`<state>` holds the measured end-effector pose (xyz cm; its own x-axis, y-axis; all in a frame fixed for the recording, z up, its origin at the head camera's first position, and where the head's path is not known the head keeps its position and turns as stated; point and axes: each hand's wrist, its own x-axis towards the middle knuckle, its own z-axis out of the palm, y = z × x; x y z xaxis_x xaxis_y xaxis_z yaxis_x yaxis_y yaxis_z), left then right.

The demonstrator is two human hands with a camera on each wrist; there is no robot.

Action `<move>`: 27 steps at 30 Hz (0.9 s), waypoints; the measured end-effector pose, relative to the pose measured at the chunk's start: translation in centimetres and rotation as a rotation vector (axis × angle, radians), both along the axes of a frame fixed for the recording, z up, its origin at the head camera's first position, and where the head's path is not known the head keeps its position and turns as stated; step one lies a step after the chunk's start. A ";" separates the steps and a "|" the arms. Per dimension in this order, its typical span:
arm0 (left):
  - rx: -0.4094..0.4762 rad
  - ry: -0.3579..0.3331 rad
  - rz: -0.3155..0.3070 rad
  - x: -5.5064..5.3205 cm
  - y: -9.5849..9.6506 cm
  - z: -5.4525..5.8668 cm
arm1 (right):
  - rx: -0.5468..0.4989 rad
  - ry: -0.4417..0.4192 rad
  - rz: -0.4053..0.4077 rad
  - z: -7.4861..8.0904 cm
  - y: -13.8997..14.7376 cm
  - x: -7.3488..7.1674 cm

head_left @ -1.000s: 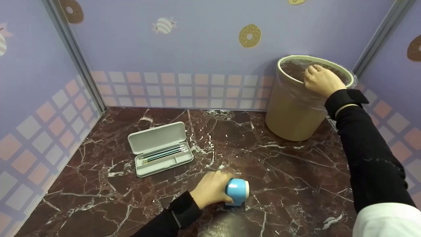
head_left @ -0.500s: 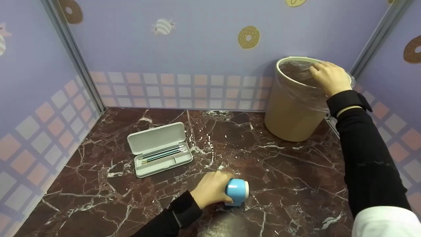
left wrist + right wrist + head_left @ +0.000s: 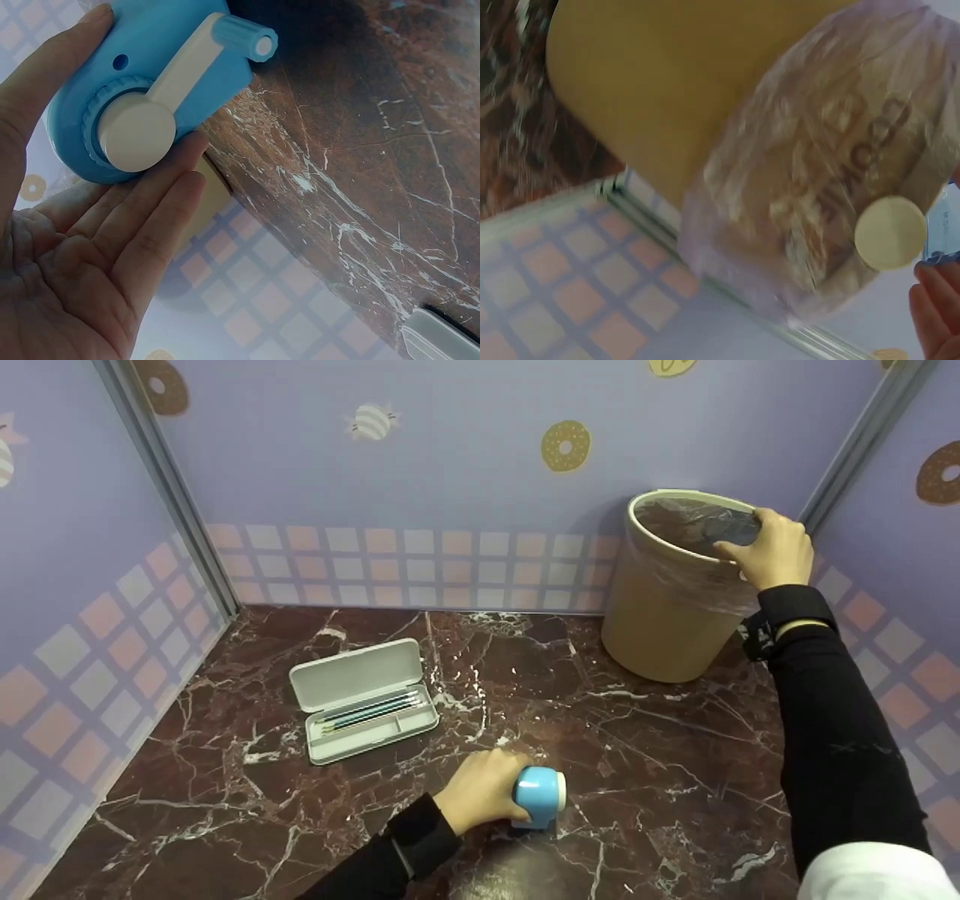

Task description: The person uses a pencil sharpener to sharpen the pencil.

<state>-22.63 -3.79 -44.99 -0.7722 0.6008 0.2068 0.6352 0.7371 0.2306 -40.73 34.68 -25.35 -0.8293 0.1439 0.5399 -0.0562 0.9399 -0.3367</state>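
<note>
My left hand (image 3: 484, 789) grips a blue hand-crank pencil sharpener (image 3: 538, 791) that stands on the marble surface. In the left wrist view, the sharpener's cream crank arm (image 3: 184, 67) ends in a ribbed blue knob; the thumb and fingers lie on opposite sides of the body. At the rim of the beige bin (image 3: 664, 622), my right hand (image 3: 780, 553) has its thumb and fingers spread round a clear bluish piece (image 3: 739, 531), like a small drawer. The right wrist view catches only the edge of this clear bluish piece (image 3: 940, 225) beside the fingertips (image 3: 937, 289).
A pale pencil case (image 3: 360, 664) lies open at left with several pencils (image 3: 375, 711) inside. Clear plastic liner (image 3: 795, 195) hangs over the bin's rim, next to a cream round tab (image 3: 891, 232). Patterned walls (image 3: 472, 472) enclose the back and sides.
My right hand has moved right across the bin's mouth to its right rim, and turned so thumb and fingers spread apart. The left hand and sharpener have stayed put.
</note>
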 end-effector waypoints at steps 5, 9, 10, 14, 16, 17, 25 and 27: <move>0.008 -0.010 -0.003 0.1 0.1 0.1 | -0.149 0.034 -0.046 -1.0 0.0 -0.1; 0.004 -0.028 0.003 0.1 0.2 0.1 | -0.236 0.076 -0.065 -1.6 0.0 -0.1; 0.004 -0.031 0.004 0.1 0.2 0.1 | -0.254 0.084 -0.071 -1.7 0.0 0.0; 0.011 -0.021 0.002 0.1 0.2 0.0 | -0.322 0.101 -0.077 -1.8 -0.1 0.2; 0.016 -0.012 0.000 0.1 0.2 0.0 | -0.348 0.109 -0.069 -1.7 -0.2 0.3; 0.020 -0.008 -0.002 0.1 0.1 0.0 | -0.358 0.113 -0.063 -1.7 -0.3 0.4; 0.002 -0.018 0.001 0.1 0.1 0.2 | -0.362 0.214 0.030 -2.0 -1.2 1.6; 0.001 -0.022 0.002 0.1 0.1 0.2 | -0.410 0.216 0.070 -2.2 -1.7 2.2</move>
